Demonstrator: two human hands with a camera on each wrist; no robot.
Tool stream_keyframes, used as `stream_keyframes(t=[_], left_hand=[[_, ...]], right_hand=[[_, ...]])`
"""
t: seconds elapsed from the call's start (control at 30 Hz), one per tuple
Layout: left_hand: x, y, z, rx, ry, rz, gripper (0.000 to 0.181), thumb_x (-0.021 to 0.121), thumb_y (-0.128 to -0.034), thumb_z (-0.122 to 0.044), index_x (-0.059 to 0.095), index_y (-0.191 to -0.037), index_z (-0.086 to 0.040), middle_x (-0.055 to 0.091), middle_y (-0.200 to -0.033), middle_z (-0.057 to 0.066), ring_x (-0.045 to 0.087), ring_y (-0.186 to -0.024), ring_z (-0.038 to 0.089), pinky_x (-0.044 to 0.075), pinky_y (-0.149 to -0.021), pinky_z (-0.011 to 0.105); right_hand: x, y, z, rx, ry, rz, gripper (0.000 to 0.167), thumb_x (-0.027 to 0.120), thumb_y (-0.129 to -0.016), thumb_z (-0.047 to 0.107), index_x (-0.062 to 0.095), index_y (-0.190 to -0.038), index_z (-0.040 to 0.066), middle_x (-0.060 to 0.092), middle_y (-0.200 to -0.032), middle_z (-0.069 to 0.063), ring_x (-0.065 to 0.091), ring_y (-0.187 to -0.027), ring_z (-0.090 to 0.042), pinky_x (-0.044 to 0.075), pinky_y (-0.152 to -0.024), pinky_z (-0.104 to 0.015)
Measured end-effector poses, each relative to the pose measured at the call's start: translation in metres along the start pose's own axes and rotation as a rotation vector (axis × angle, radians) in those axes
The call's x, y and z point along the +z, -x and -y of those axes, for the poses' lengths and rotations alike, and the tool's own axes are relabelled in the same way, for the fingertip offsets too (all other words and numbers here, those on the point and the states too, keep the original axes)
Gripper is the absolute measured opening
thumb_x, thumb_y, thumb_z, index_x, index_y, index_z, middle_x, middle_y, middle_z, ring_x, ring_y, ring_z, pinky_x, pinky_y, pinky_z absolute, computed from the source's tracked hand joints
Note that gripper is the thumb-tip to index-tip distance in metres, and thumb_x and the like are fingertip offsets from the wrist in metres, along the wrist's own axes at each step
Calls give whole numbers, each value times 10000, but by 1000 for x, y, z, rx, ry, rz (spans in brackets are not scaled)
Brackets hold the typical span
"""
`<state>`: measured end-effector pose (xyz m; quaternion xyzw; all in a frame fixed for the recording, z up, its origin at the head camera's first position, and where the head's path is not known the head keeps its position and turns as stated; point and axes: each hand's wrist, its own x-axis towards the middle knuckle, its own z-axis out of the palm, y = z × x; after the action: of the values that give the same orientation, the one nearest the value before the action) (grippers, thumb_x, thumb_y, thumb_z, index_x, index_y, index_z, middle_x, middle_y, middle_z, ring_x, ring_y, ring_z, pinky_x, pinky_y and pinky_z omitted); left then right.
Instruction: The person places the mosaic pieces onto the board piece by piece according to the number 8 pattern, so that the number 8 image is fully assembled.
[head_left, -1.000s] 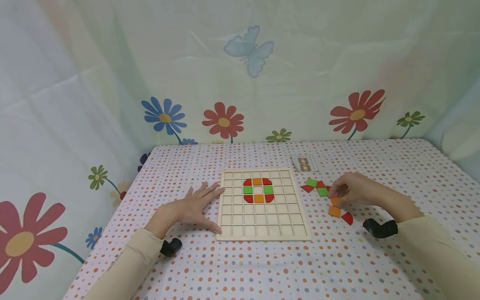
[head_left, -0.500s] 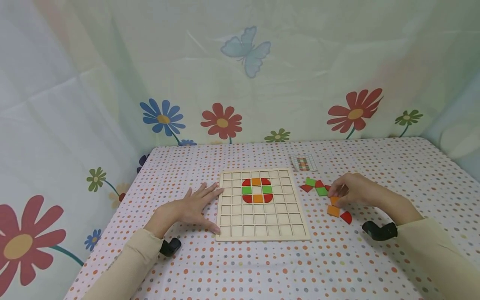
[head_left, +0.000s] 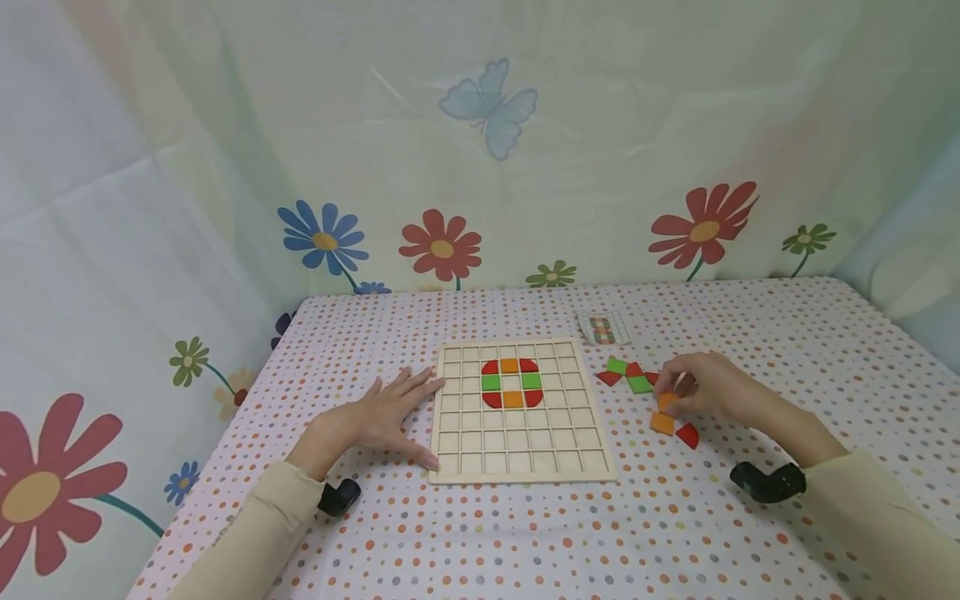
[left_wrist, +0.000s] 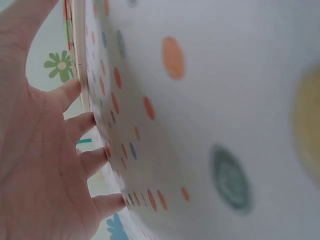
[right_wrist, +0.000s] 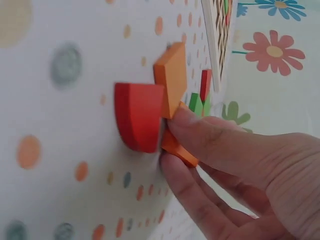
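A wooden grid board (head_left: pixel 525 437) lies on the table, with a ring of red quarter-round, orange square and green square tiles set in its upper middle cells. My left hand (head_left: pixel 386 419) is spread flat, fingertips and thumb touching the board's left edge. To the board's right, my right hand (head_left: pixel 708 387) pinches an orange square tile (right_wrist: pixel 179 149) between thumb and fingers, low at the tabletop. Beside it lie another orange square tile (right_wrist: pixel 171 75) and a red quarter-round tile (right_wrist: pixel 140 116). The fingers partly cover the pinched tile.
Several red and green tiles (head_left: pixel 640 384) lie between the board and my right hand. Behind them is a small printed pattern card (head_left: pixel 617 327). The dotted tablecloth (head_left: pixel 487 542) covers the table, and a flowered curtain (head_left: pixel 600 167) hangs behind.
The whole head view has shifted slightly. Both hands keep nearly the same places, the left at the board's edge and the right at the orange tile.
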<state>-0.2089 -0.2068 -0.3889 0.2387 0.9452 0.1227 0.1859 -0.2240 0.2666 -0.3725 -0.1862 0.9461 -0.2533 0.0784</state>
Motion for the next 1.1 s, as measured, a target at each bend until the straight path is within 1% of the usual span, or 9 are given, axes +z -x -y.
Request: stream_keyframes(t=[0.17,0.27,0.4,0.5,0.6,0.73,0.8,0.93,1.1], left_hand=[[1,-1,1,8,-5,-20,1178,814,-782,-692,228,-1688,-219,117,-1759,75,49,-1605,408,81,-1235,706],[4,0,5,18,-24,-49,1148,787,-797,-711,244,-1685,-227,146,-1755,64,83,-1604,401,95,-1238,699],[9,1,10,24,-59,-86,1123,743,-817,-742,237,-1687,-245,156,-1755,39,102,-1606,382,107,-1243,686],[11,2,11,21,-59,-93,1119,728,-825,-749,217,-1691,-259,124,-1759,51,70,-1609,382,93,-1250,673],[12,1,11,15,-51,-85,1118,724,-830,-747,199,-1694,-269,92,-1761,76,33,-1608,392,73,-1255,666],[12,0,9,5,-44,-73,1119,729,-832,-738,196,-1695,-265,81,-1760,92,18,-1607,398,52,-1258,662],[11,1,8,-1,-41,-69,1121,732,-828,-739,200,-1694,-266,81,-1761,92,19,-1607,398,48,-1259,660],[9,1,8,-5,-29,-61,1118,741,-818,-741,213,-1691,-283,81,-1761,93,22,-1607,397,42,-1256,665],[8,1,8,-3,-20,-59,1115,752,-812,-735,219,-1689,-298,81,-1760,94,19,-1606,404,41,-1249,682]], right_hand=[[2,7,-1,-80,16,-60,229,891,-757,-56,762,-913,49,715,-924,-33,679,-810,-219,571,-674,-310],[3,8,2,-115,17,-94,226,878,-765,-69,775,-932,43,718,-901,0,656,-786,-174,567,-664,-273],[2,4,17,-168,8,-165,223,874,-774,-69,780,-947,36,723,-888,14,651,-780,-145,587,-675,-256],[2,-2,34,-215,-29,-189,215,872,-791,-52,777,-966,32,732,-910,1,673,-806,-162,608,-707,-270],[6,-11,55,-255,-73,-156,203,849,-826,-47,780,-1002,27,745,-955,-16,685,-855,-186,623,-750,-309],[16,-29,83,-320,-111,-73,190,811,-866,-59,790,-1039,15,747,-1001,-29,686,-922,-217,632,-792,-359],[24,-38,94,-357,-123,-34,183,803,-876,-58,795,-1044,14,742,-1000,-27,689,-932,-220,633,-793,-350],[40,-55,107,-403,-163,32,176,781,-884,-84,793,-1032,10,729,-976,-39,698,-898,-193,628,-791,-322],[58,-69,117,-444,-213,92,189,772,-885,-96,793,-1044,3,733,-977,-59,689,-883,-166,615,-788,-290]])
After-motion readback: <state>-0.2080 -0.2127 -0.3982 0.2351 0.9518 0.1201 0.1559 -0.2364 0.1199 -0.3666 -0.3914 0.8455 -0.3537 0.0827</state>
